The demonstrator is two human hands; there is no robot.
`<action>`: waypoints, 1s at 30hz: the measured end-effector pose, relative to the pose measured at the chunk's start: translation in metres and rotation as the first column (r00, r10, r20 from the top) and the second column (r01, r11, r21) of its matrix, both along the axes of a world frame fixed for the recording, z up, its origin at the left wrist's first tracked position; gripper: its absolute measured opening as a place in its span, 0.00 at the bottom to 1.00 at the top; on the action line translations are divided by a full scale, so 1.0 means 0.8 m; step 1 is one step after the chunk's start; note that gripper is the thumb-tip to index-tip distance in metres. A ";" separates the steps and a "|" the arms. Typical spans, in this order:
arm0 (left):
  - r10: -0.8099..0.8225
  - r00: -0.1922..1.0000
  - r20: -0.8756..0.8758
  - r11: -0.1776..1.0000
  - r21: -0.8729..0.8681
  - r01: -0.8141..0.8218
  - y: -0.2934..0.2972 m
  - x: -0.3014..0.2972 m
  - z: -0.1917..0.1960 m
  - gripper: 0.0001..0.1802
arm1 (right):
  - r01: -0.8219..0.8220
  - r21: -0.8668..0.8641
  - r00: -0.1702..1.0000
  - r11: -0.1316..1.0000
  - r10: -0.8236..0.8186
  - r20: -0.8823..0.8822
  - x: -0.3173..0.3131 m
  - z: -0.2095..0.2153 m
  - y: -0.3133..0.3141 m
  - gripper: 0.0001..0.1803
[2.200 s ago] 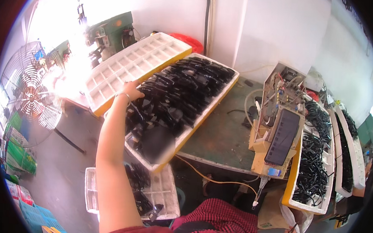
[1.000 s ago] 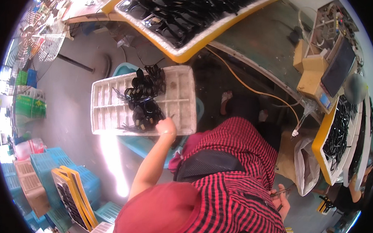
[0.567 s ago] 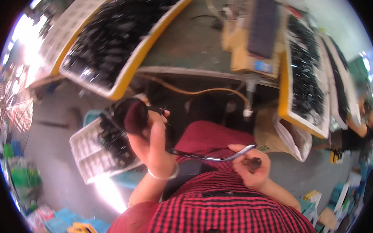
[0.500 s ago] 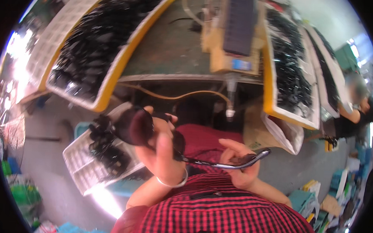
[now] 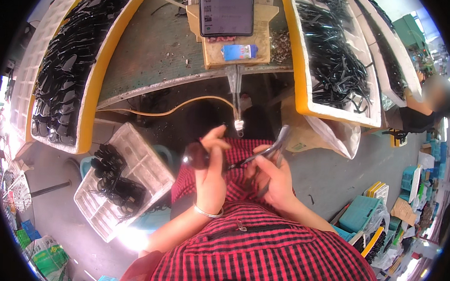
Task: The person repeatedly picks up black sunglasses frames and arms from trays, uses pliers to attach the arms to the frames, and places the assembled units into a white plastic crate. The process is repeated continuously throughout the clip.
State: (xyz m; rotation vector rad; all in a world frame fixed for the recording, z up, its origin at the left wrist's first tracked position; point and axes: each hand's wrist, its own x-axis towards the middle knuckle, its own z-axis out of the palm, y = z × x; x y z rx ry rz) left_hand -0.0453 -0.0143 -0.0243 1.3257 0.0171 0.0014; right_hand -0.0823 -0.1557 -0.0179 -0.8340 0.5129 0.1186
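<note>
The sunglasses front (image 5: 198, 157) looks light, rigid and easily scratched on its dark lens, so it is best held by the rim. The left hand (image 5: 211, 177) pinches it so, just left of the right hand (image 5: 273, 180), whose fingers close around a slim temple arm (image 5: 270, 150) meeting the frame between them.

Green workbench (image 5: 153, 47); dark screen (image 5: 226, 12); white compartment tray (image 5: 143, 164) below.

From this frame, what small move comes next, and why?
Probably bringing the arm in the right hand up to the hinge of the sunglasses front in the left hand. Both pieces are held close together over the lap, the arm's end near the front.
</note>
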 end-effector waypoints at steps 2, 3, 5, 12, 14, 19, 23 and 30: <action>-0.115 0.992 -0.049 0.977 0.174 0.122 0.005 0.000 0.000 0.17 | -0.036 -0.289 0.999 0.957 0.046 0.027 0.015 -0.006 -0.008 0.10; -0.162 0.959 -0.232 0.987 -0.050 0.155 0.008 0.002 0.004 0.19 | -0.049 -0.426 0.997 0.903 0.071 0.035 0.023 -0.008 -0.011 0.09; -0.352 0.785 -0.510 0.872 -0.484 0.076 0.012 0.015 0.017 0.23 | -0.049 -0.496 0.991 0.867 0.104 0.084 0.036 -0.011 -0.015 0.10; -0.296 0.851 -0.434 0.896 -0.436 0.089 0.012 0.042 0.023 0.24 | -0.031 -0.446 0.985 0.894 0.103 0.139 0.063 0.007 -0.019 0.11; -0.302 0.851 -0.429 0.892 -0.442 0.094 0.013 0.047 0.028 0.24 | -0.018 -0.408 0.982 0.913 0.094 0.167 0.065 0.009 -0.018 0.11; -0.296 0.859 -0.417 0.904 -0.413 0.111 0.008 0.053 0.031 0.25 | 0.055 -0.311 0.983 0.949 0.003 0.181 0.062 0.001 -0.018 0.10; -0.312 0.868 -0.387 0.894 -0.428 0.130 0.007 0.053 0.032 0.25 | 0.077 -0.292 0.978 0.953 -0.016 0.207 0.061 0.001 -0.018 0.10; -0.304 0.881 -0.363 0.900 -0.412 0.141 0.008 0.056 0.031 0.25 | 0.088 -0.235 0.977 0.968 -0.038 0.208 0.064 -0.001 -0.016 0.11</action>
